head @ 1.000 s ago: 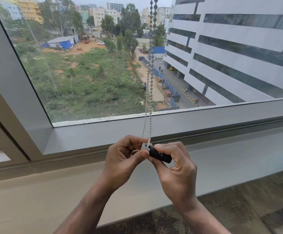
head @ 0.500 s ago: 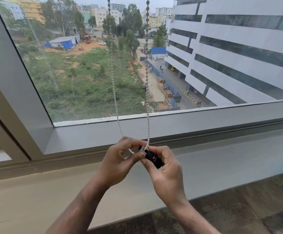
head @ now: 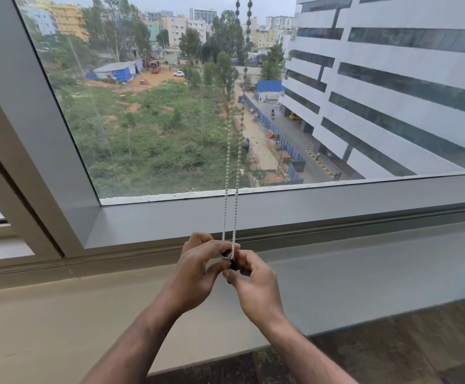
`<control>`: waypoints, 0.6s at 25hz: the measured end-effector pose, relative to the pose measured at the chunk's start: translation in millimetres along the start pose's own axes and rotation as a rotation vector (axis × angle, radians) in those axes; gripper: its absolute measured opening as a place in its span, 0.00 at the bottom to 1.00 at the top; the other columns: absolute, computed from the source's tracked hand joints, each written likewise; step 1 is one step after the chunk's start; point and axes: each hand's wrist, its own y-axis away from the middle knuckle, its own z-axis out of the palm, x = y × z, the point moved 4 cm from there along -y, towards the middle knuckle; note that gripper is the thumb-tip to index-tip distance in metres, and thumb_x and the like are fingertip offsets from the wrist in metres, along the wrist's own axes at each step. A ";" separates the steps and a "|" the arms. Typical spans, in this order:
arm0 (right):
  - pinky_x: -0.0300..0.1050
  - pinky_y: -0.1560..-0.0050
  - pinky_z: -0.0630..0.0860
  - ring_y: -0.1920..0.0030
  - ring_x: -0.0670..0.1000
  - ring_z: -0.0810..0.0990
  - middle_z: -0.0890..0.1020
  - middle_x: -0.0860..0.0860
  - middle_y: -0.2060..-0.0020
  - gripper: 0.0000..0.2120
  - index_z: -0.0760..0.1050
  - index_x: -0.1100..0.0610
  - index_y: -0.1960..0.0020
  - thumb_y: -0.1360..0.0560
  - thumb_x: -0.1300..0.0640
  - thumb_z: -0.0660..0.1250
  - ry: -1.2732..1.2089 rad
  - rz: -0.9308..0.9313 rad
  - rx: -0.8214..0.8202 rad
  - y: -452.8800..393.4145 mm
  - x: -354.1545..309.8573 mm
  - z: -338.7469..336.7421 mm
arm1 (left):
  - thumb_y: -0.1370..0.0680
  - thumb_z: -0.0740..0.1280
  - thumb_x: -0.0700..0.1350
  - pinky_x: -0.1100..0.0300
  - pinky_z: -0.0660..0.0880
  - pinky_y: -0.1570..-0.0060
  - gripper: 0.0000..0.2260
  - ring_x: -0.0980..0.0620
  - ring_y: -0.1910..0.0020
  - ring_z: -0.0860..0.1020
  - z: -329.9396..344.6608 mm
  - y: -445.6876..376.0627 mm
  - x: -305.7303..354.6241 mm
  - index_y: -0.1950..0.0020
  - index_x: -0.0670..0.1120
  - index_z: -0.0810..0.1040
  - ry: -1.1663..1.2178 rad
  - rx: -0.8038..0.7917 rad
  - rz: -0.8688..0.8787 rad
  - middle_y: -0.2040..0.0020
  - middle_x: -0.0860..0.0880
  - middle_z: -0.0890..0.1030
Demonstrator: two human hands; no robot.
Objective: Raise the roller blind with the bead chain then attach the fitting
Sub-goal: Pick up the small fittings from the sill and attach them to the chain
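Observation:
A white bead chain (head: 232, 173) hangs as two close strands from the top of the view down in front of the window glass. Its lower loop ends at a small black fitting with a grey end (head: 230, 259). My left hand (head: 198, 268) pinches the fitting and the chain's loop from the left. My right hand (head: 249, 279) grips the fitting's black body from the right. Both hands meet just above the window sill (head: 364, 259). Most of the fitting is hidden by my fingers. The blind itself is out of view.
A grey window frame (head: 336, 200) runs across the view, with a slanted upright (head: 17, 112) at the left. Below the sill there is a beige wall ledge (head: 45, 322) and dark carpet (head: 419, 345). Outside are buildings and a green lot.
The two chain strands, spread apart half a second ago, now hang close together. The fitting has turned from lying sideways to more upright between my hands.

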 end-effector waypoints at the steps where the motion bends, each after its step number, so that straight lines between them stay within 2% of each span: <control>1: 0.50 0.41 0.82 0.48 0.45 0.85 0.87 0.40 0.53 0.13 0.82 0.45 0.45 0.25 0.59 0.76 -0.009 0.006 -0.005 -1.3 2.2 1.8 | 0.24 0.74 0.35 0.47 0.76 0.41 0.22 0.50 0.42 0.74 0.1 -0.3 -2.5 0.35 0.55 0.81 0.015 -0.005 -0.027 0.46 0.64 0.79; 4: 0.41 0.43 0.79 0.47 0.41 0.83 0.87 0.38 0.52 0.14 0.81 0.42 0.44 0.25 0.56 0.76 0.011 -0.027 0.010 -4.7 3.3 4.3 | 0.24 0.73 0.33 0.51 0.75 0.35 0.26 0.55 0.36 0.74 -0.8 0.1 -5.1 0.30 0.54 0.77 0.041 -0.018 -0.063 0.43 0.53 0.80; 7: 0.33 0.47 0.76 0.47 0.41 0.83 0.86 0.39 0.53 0.11 0.80 0.42 0.46 0.25 0.53 0.76 0.049 -0.049 0.014 -7.7 3.8 7.6 | 0.23 0.71 0.30 0.57 0.73 0.31 0.29 0.54 0.32 0.76 -1.3 3.2 -0.1 0.28 0.55 0.75 0.107 0.005 -0.083 0.38 0.54 0.81; 11: 0.29 0.49 0.74 0.49 0.41 0.83 0.86 0.41 0.54 0.10 0.79 0.43 0.49 0.26 0.55 0.76 0.078 -0.058 0.035 -10.5 4.6 10.2 | 0.24 0.67 0.30 0.65 0.73 0.37 0.28 0.50 0.34 0.80 -6.5 8.3 3.9 0.32 0.57 0.75 0.267 0.168 -0.135 0.40 0.53 0.84; 15: 0.28 0.47 0.73 0.47 0.41 0.82 0.85 0.42 0.53 0.15 0.78 0.44 0.47 0.28 0.57 0.78 0.178 -0.098 0.021 -13.1 3.4 6.8 | 0.26 0.64 0.26 0.72 0.70 0.43 0.29 0.54 0.36 0.80 -12.8 13.2 -3.9 0.36 0.57 0.77 0.205 0.288 -0.193 0.41 0.56 0.84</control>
